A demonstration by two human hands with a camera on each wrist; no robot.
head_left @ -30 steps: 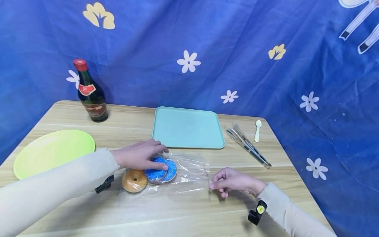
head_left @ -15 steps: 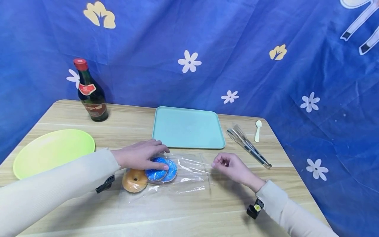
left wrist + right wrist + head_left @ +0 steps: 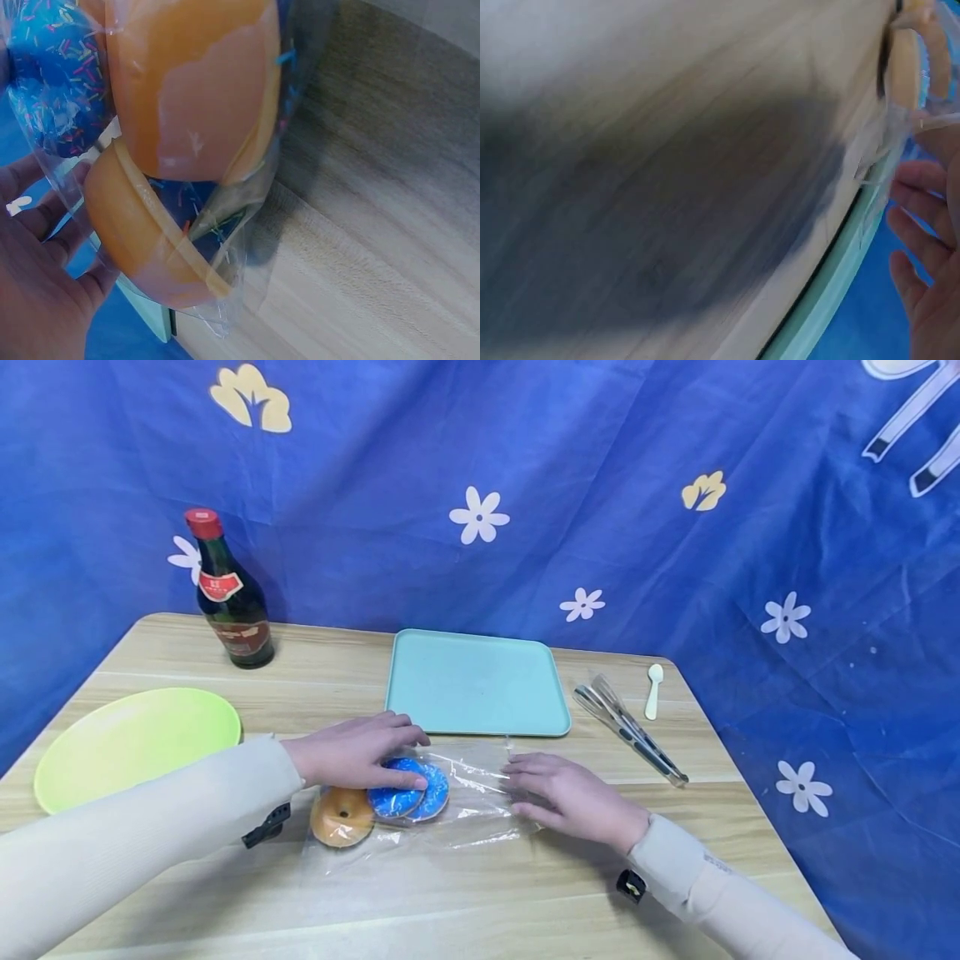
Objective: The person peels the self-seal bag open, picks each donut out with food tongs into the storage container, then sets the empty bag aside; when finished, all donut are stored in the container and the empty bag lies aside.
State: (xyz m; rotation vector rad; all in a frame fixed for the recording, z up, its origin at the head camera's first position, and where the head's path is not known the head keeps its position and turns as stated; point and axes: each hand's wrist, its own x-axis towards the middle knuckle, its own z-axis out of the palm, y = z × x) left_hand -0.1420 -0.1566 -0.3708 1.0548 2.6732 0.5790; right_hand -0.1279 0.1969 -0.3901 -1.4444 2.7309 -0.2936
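Note:
A clear plastic bag (image 3: 476,810) lies on the table with several doughnuts inside. Two blue-iced doughnuts (image 3: 433,793) overlap, and a plain brown doughnut (image 3: 341,818) lies to their left. My left hand (image 3: 360,752) rests across the bag, thumb on the blue icing and the other fingers reaching past the far side. Colourful sprinkles show on a blue doughnut (image 3: 60,82) in the left wrist view, through the film. My right hand (image 3: 570,793) is at the bag's right end, its fingers extended over the film; in the right wrist view the fingers (image 3: 919,229) are spread loosely.
Behind the bag lies a turquoise tray (image 3: 476,685). Metal tongs (image 3: 630,731) and a small pale spoon (image 3: 653,692) are at the right. At the left are a green plate (image 3: 138,743) and a dark bottle with a red cap (image 3: 234,602). A blue curtain (image 3: 375,493) hangs behind.
My right hand let go of the bag's near right corner, moved up along its right end, then leftward over the film with fingers extended. My left hand stays put.

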